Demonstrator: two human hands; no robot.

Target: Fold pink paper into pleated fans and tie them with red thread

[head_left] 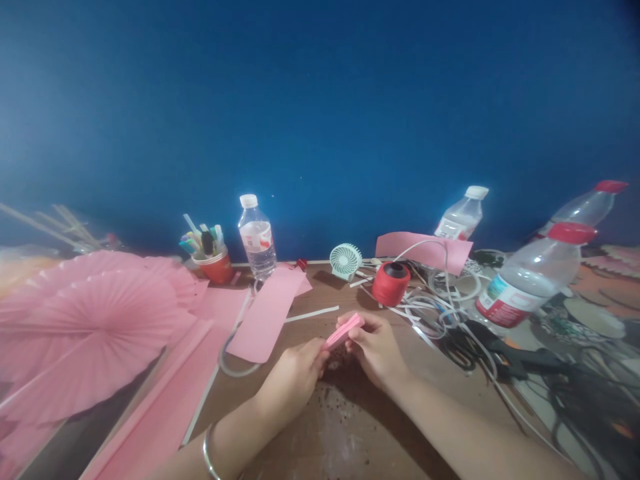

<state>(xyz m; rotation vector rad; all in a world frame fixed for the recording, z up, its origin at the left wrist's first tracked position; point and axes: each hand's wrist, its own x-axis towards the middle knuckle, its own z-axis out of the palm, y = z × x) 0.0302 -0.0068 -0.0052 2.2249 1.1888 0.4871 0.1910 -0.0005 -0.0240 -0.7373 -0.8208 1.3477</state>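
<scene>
A narrow pink folded paper strip (344,332) is held slantwise above the brown table, its right end raised. My left hand (299,373) pinches its lower left end, with a silver bangle on the wrist. My right hand (376,348) grips the right end between thumb and fingers. Beyond my left hand, a pink paper sheet (265,313) leans down from near a water bottle (257,240). Large pleated pink paper fans (100,327) lie at the far left.
A red cup of pens (216,267) stands at the back left. Behind my hands are a small fan (345,261) and a red round object (391,285). Tangled white cables (430,313) and large bottles (535,280) crowd the right. Dark crumbs dot the table (320,433).
</scene>
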